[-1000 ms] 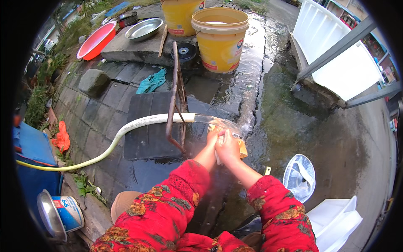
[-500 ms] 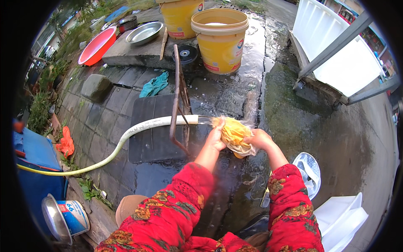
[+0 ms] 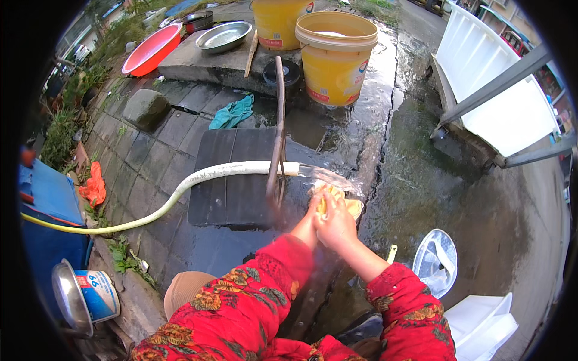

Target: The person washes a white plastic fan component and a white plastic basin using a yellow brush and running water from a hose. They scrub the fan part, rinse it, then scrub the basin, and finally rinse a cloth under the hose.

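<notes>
Both our hands, left hand (image 3: pixel 313 212) and right hand (image 3: pixel 337 224), clench the yellow cloth (image 3: pixel 341 202) under the white hose (image 3: pixel 229 171) stream; a rusty metal frame (image 3: pixel 278 138) stands just beside, and the cloth is mostly hidden.

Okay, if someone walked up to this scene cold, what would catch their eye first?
Probably the two hands in the middle, the left hand and right hand pressed together around a yellow cloth under water running from a white hose. Next, the bright yellow bucket on the wet ground beyond them, and the red basin at upper left.
</notes>
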Available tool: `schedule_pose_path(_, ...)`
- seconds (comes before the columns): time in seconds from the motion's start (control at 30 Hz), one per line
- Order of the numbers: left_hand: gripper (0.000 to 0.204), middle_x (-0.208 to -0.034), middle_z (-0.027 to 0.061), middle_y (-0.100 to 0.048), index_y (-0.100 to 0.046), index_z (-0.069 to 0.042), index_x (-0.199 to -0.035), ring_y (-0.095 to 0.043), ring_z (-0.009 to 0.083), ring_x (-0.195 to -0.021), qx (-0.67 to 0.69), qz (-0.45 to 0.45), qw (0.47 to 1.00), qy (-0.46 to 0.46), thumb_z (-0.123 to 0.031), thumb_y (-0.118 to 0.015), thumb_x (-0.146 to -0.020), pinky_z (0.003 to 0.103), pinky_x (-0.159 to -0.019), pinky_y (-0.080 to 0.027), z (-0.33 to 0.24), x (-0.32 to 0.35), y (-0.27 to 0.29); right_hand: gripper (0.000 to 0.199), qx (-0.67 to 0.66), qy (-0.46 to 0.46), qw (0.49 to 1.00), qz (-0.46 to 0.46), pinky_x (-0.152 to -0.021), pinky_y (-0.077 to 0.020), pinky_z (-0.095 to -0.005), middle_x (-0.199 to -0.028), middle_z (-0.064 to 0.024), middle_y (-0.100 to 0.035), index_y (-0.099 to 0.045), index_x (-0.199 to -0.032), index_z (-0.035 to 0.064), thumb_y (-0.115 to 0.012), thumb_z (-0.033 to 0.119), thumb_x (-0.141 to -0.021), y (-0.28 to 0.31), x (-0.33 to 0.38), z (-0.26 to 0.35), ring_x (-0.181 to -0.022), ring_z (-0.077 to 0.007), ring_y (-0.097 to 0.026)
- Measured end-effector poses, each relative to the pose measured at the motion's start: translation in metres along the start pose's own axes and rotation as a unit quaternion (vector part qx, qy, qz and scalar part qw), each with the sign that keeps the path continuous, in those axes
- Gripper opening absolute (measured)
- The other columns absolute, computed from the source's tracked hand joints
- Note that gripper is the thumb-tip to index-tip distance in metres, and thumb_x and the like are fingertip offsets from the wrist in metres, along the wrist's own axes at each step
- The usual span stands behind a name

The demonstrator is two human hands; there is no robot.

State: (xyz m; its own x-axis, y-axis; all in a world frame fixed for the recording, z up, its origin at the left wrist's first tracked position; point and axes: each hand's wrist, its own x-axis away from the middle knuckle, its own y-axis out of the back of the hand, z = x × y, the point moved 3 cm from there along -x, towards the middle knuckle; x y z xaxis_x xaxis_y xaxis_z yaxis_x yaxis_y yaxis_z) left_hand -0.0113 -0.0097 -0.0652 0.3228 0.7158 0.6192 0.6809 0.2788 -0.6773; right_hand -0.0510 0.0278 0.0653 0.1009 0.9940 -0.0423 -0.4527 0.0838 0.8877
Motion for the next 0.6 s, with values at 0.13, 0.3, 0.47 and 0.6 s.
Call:
schedule_pose_path(0.13,0.037,-0.096,0.0141,-0.065,-0.056,-0.001,-0.109,-0.064,0.0251,-0.087,-0.014,-0.043,0.998,0.05,-0.034,-0.044,-0.097,0.042,-0.074,-0.053,0.006,0.013,-0.015,0.029,-0.125,-0.187,0.965,-0.138,-0.064,-0.052,-0.0426,-0.078,-0.0177,-0.066,-0.065,-0.082,0.0072,-0.056,0.035,-0.085,0.01,-0.02,-0.038,-0.07,-0.0345,-0.065)
schedule_pose_path(0.3,0.023,-0.094,0.0104,-0.063,-0.056,-0.003,-0.103,-0.063,0.023,-0.081,-0.152,-0.061,0.971,-0.176,-0.02,-0.042,-0.097,0.036,-0.071,-0.054,-0.014,0.017,-0.022,0.027,-0.109,-0.07,0.99,-0.06,-0.069,-0.0477,-0.0457,-0.08,-0.022,-0.064,-0.06,-0.088,0.0052,-0.053,0.031,-0.088,-0.023,-0.026,-0.057,-0.078,-0.0398,-0.062)
schedule_pose_path(0.47,0.023,-0.091,0.01,-0.062,-0.055,-0.002,-0.108,-0.06,0.0215,-0.077,-0.02,-0.054,0.998,-0.038,-0.02,-0.047,-0.096,0.036,-0.068,-0.049,-0.001,0.019,-0.021,0.025,-0.199,-0.206,0.948,-0.137,-0.061,-0.0497,-0.0403,-0.08,-0.0208,-0.065,-0.06,-0.091,0.0047,-0.055,0.029,-0.087,-0.017,-0.019,-0.055,-0.071,-0.0331,-0.065)
schedule_pose_path(0.6,0.018,-0.089,0.0086,-0.061,-0.058,-0.006,-0.102,-0.058,0.0197,-0.073,-0.008,-0.021,0.999,-0.041,-0.021,-0.053,-0.093,0.037,-0.061,-0.047,0.003,0.013,-0.018,0.029,-0.109,-0.167,0.98,-0.001,-0.069,-0.0497,-0.0432,-0.083,-0.02,-0.066,-0.063,-0.1,0.0058,-0.056,0.03,-0.086,-0.007,-0.022,-0.035,-0.075,-0.035,-0.065)
